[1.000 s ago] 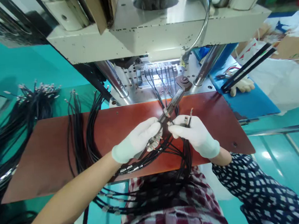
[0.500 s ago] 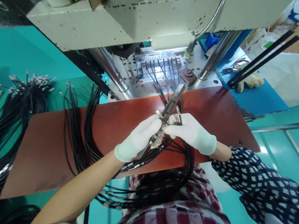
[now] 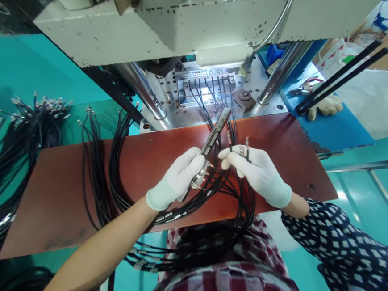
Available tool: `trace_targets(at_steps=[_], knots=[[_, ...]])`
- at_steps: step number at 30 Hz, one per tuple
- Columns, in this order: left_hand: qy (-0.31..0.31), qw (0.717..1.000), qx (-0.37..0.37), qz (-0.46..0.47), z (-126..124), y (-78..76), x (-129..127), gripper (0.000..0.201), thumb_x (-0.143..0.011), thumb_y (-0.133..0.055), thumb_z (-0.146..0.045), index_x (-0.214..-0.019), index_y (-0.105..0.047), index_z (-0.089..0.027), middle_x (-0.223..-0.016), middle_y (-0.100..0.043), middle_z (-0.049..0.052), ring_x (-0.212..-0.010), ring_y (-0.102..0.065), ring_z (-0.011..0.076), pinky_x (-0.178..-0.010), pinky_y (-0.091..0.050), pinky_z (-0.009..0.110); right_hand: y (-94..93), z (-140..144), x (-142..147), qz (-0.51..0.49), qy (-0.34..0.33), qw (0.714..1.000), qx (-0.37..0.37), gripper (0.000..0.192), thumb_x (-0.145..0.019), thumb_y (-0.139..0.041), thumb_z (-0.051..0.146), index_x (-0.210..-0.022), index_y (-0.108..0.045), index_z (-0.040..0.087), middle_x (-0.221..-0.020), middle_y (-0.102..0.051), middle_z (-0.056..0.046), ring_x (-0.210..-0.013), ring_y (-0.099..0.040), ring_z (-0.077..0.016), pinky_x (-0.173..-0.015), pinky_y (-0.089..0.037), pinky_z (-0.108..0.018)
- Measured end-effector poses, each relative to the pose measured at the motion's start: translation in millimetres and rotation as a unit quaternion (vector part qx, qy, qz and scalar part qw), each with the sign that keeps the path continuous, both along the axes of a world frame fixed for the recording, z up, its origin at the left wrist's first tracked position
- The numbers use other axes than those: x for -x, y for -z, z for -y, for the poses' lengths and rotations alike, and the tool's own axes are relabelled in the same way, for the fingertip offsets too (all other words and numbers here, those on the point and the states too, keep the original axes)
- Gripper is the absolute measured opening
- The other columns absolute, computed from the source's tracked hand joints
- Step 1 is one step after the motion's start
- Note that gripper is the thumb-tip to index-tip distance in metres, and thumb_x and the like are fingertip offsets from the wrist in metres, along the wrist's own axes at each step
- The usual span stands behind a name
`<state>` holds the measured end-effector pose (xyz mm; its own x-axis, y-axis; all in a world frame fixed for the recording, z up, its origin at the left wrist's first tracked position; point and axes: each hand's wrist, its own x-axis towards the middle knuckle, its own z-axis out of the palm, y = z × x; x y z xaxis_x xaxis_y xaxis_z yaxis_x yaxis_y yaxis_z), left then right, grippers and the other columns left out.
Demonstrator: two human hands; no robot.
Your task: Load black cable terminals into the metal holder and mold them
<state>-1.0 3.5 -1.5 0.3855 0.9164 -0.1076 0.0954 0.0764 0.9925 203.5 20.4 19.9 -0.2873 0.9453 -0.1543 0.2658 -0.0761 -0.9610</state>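
Hands pinch: left hand (image 3: 178,179) grips a flat metal bar (image 3: 216,132), right hand (image 3: 254,171) cable ends (image 3: 241,150).

1. The black cables (image 3: 218,193) loop over the red-brown board; their metal-tipped ends gather between both gloved hands.
2. The dark flat tool (image 3: 216,132) is slim, tilted, pointing up-right from the left hand.

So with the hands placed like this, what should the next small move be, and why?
Probably carry a wire end in the right hand forward to the fixture under the press. That hand pinches loose metal-tipped wires, the left hand grips a dark tool, and other wires already sit in the fixture.
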Motion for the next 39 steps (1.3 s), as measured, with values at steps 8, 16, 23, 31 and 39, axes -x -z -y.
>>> trace_targets(at_steps=[8,16,23,31,39], knots=[[-0.005,0.998,0.048,0.045,-1.9,4.4,5.6,0.034,-0.098,-0.043,-0.048,-0.088,-0.049,-0.016,-0.072,-0.047,-0.001,-0.057,-0.041,0.0076,-0.052,-0.036,0.021,-2.8,-11.5,-1.6,-0.082,0.044,0.995,0.019,0.035,-0.097,-0.046,0.045,-0.097,-0.065,0.016,-0.068,-0.065,-0.003,-0.05,-0.04,-0.0094,-0.049,-0.032,-0.024],[-0.001,0.991,0.093,0.1,-2.8,11.7,5.2,0.036,-0.096,-0.047,-0.052,-0.092,-0.051,-0.016,-0.072,-0.049,-0.001,-0.056,-0.042,0.0082,-0.05,-0.035,0.021,-0.2,-14.5,-0.6,-0.056,0.032,0.998,0.02,0.027,-0.087,-0.06,0.04,-0.073,-0.067,0.017,-0.066,-0.061,-0.001,-0.053,-0.04,-0.0091,-0.051,-0.032,-0.026],[0.006,0.996,0.055,0.068,-2.0,9.1,5.4,0.036,-0.097,-0.045,-0.05,-0.093,-0.053,-0.015,-0.073,-0.047,-0.002,-0.059,-0.041,0.0089,-0.055,-0.036,0.024,-0.4,-25.8,8.9,-0.039,-0.108,0.993,0.032,0.026,-0.081,-0.06,0.022,-0.056,-0.056,0.017,-0.056,-0.055,0.002,-0.059,-0.047,-0.0111,-0.061,-0.037,-0.026],[0.025,0.988,-0.069,-0.133,-3.0,2.7,5.9,0.032,-0.098,-0.043,-0.047,-0.083,-0.043,-0.018,-0.07,-0.042,-0.004,-0.063,-0.037,0.0106,-0.06,-0.034,0.025,13.6,-23.9,11.1,-0.026,-0.123,0.992,-0.006,0.03,-0.085,-0.058,0.025,-0.056,-0.052,0.018,-0.058,-0.055,0.002,-0.063,-0.051,-0.0127,-0.068,-0.041,-0.027],[0.057,0.998,0.011,-0.001,-2.0,4.2,7.7,0.034,-0.099,-0.041,-0.048,-0.088,-0.047,-0.016,-0.071,-0.043,-0.004,-0.06,-0.039,0.0087,-0.056,-0.037,0.023,-3.8,-11.6,-16.7,0.229,-0.089,0.968,-0.055,0.035,-0.083,-0.067,0.044,-0.112,-0.066,0.025,-0.091,-0.067,-0.002,-0.081,-0.06,-0.0196,-0.079,-0.044,-0.035]])
